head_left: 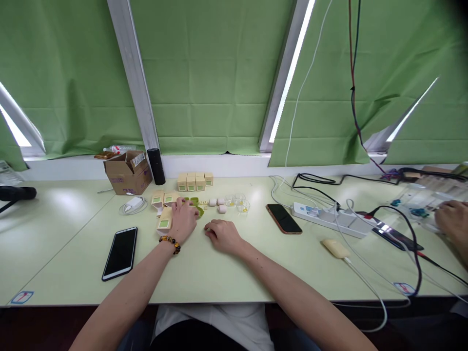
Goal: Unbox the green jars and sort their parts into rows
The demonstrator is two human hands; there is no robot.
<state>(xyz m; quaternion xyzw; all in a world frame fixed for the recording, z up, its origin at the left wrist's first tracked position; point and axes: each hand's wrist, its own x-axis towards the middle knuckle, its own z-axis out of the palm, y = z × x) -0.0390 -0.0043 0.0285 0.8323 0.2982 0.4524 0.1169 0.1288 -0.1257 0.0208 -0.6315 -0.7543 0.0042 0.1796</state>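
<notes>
Reaching over small green pieces, the left hand has its fingers bent down; whether they pinch one cannot be told. Just left of it sit three pale boxes, apparently open. The right hand lies curled on the table, its hold hidden. Beyond its fingers, pinkish lumps and clear cups lie loose, as yet outside any box; farther back, a row of boxes looks closed.

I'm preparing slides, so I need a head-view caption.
Left hand at the green pieces beside small cream boxes, right hand resting on the pale table.
</notes>
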